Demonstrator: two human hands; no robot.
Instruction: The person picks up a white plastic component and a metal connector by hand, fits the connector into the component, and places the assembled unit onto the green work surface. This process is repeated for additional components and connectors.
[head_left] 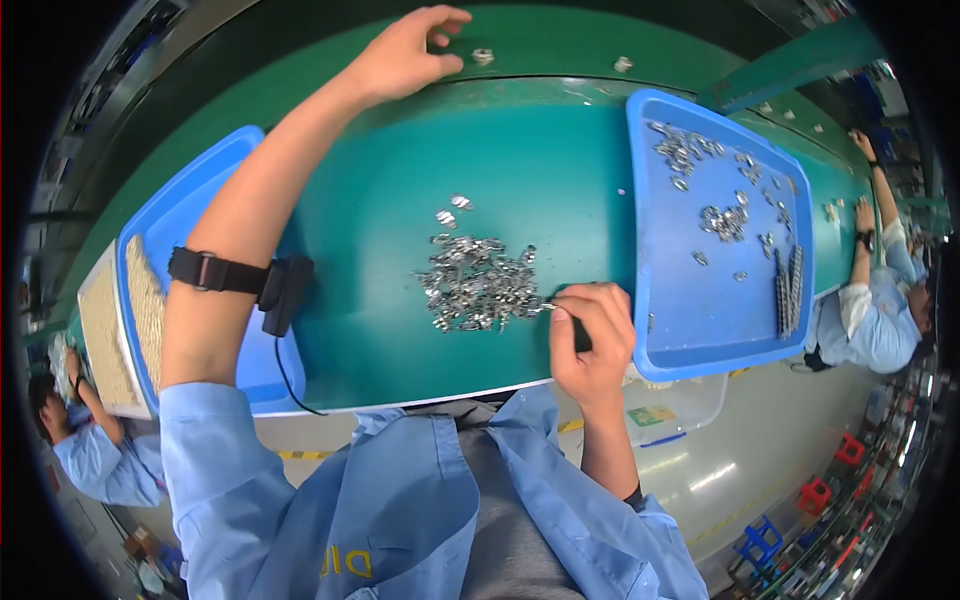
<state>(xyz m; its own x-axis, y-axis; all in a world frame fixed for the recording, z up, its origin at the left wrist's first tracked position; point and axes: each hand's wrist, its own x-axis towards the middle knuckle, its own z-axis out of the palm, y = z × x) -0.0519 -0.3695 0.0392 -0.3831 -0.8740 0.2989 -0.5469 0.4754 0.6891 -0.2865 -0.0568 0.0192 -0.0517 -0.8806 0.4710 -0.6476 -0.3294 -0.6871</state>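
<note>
A heap of small silvery metal parts (475, 282) lies in the middle of the green table (540, 170). My right hand (592, 335) rests at the heap's right edge, fingers closed on a dark tool whose thin tip touches a part. My left hand (405, 55) reaches far across to the green conveyor belt, fingers pinched near a small metal piece (483, 56) lying there. A black strap with a small black device (240, 277) is on my left forearm.
A blue tray (690, 300) at the right holds scattered metal parts and a row of stacked ones (787, 290). Another blue tray (195, 210) at the left holds beige trays of tiny parts. Other people in blue coats work at the far right and lower left.
</note>
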